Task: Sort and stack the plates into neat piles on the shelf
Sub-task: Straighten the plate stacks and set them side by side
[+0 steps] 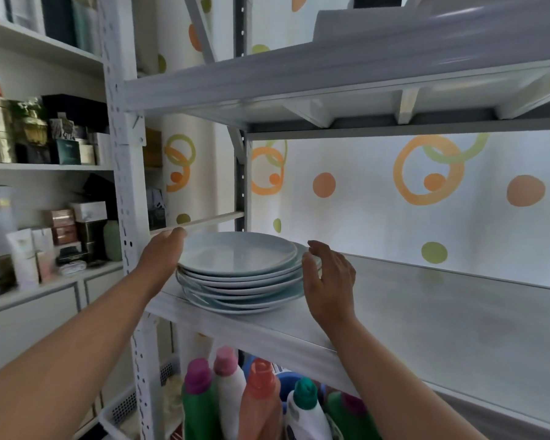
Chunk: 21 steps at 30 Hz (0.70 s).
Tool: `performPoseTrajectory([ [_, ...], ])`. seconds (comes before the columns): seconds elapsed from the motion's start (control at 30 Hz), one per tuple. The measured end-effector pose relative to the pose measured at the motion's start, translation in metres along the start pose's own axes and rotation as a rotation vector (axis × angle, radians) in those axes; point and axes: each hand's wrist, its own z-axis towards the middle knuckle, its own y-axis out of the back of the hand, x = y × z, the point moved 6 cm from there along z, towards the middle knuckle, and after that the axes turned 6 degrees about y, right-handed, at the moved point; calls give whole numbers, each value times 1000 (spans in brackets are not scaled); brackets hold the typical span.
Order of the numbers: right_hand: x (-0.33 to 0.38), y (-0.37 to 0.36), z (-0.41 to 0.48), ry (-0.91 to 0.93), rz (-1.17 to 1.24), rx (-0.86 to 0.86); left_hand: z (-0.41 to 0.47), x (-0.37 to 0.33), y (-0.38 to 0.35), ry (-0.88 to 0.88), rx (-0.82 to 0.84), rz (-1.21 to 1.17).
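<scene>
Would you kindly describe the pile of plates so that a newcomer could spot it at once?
Find the white metal rack against the dotted wall. On its middle shelf, at the left end by the front post, sits the pile of pale blue plates, flanked by the left hand and right hand. It is the only crockery there; coloured-cap bottles stand below.

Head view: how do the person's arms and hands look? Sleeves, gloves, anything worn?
Left hand and right hand are bare: no gloves, no rings visible. Left forearm and right forearm are uncovered to the frame edge: no sleeves, watch or bands in sight.
</scene>
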Motion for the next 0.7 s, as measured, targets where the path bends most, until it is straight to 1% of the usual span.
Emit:
performPoseTrajectory([
  [0.1, -1, 2, -1, -4, -3, -21, 2, 0, 0, 4, -1, -30],
  [0.2, -3, -1, 0, -8, 8, 6, 2, 3, 0, 16, 4, -41],
  [0.37, -5, -3, -1, -24, 28, 42, 3, 5, -2, -26, -10, 69],
  [0.47, -5, -5, -2, -17, 25, 65, 5, 6, -2, -15, -16, 63],
  [0.63, -5, 7, -1, -52, 53, -67, 6, 14, 0, 49, -18, -1],
  [0.7, -6, 8, 0, -63, 84, -82, 4, 16, -1, 46, -4, -6],
])
